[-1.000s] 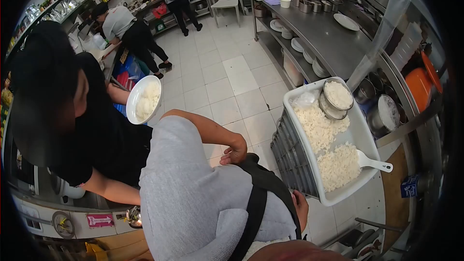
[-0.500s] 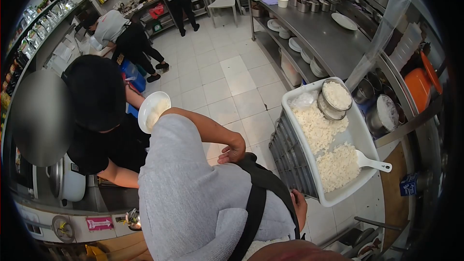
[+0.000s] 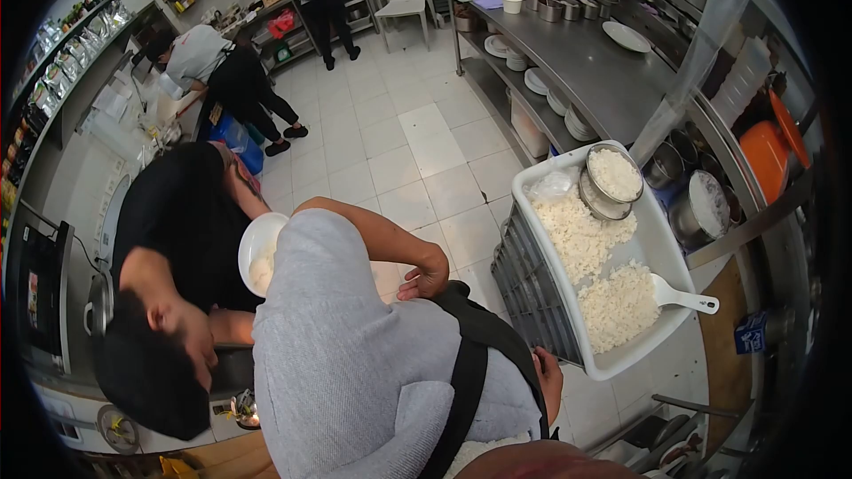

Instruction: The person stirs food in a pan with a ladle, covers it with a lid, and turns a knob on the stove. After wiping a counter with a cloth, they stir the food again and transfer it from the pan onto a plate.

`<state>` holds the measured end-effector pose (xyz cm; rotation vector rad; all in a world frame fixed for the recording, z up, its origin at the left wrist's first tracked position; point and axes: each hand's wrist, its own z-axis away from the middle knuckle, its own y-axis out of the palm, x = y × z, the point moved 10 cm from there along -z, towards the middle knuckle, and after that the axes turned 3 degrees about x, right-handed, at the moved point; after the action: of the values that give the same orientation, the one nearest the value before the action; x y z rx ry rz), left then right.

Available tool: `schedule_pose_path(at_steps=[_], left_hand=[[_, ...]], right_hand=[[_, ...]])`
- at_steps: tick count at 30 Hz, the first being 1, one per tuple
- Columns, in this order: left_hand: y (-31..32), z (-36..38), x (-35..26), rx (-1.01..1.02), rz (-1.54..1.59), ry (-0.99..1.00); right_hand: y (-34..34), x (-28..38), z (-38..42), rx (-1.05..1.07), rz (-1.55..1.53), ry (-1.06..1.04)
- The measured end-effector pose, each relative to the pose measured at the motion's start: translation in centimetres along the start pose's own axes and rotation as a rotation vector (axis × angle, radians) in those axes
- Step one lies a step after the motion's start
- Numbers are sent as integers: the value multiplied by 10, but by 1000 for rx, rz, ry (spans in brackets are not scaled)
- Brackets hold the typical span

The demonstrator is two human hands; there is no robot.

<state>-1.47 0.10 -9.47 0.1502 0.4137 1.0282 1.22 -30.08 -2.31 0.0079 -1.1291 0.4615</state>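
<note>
My left hand [image 3: 424, 280] rests against the dark apron [image 3: 463, 310] at my waist, elbow bent, fingers curled with nothing visible in them. My right hand [image 3: 549, 381] is at the apron's other side; its fingers are partly hidden. Nearest to my hands is a large white tub [image 3: 525, 179] of cooked rice [image 3: 619, 306]. A white rice paddle [image 3: 688, 297] lies in the rice, and two stacked metal bowls [image 3: 615, 176], the upper one full of rice, sit at the tub's far end. Left of my grey sleeve, a white bowl [image 3: 251, 244] holding some rice is beside a co-worker's arm.
A co-worker in black [image 3: 169, 204] bends close on my left. Two other people stand at the back counters. A steel table [image 3: 586, 58] with pots and plates is ahead right; a grey crate [image 3: 532, 302] supports the tub. An orange container [image 3: 765, 160] sits on the right rack.
The co-worker in black has leaned down toward the lower left. The white bowl has shifted left and slightly down, partly behind my sleeve. My hands have hardly moved.
</note>
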Motion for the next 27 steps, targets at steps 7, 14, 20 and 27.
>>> schedule_pose_path(at_steps=[7, 14, 20, 27], left_hand=[[0, 0, 1, 4, -21, 26], [-2, 1, 3, -5, -3, 34], [-4, -6, 5, 7, -7, 23], [-3, -1, 3, 3, -3, 18]], right_hand=[[0, -7, -4, -12, 0, -12], [0, 6, -4, -1, 0, -7], [-2, 1, -8, -19, 7, -72], [-3, 5, -5, -33, 55, -37]])
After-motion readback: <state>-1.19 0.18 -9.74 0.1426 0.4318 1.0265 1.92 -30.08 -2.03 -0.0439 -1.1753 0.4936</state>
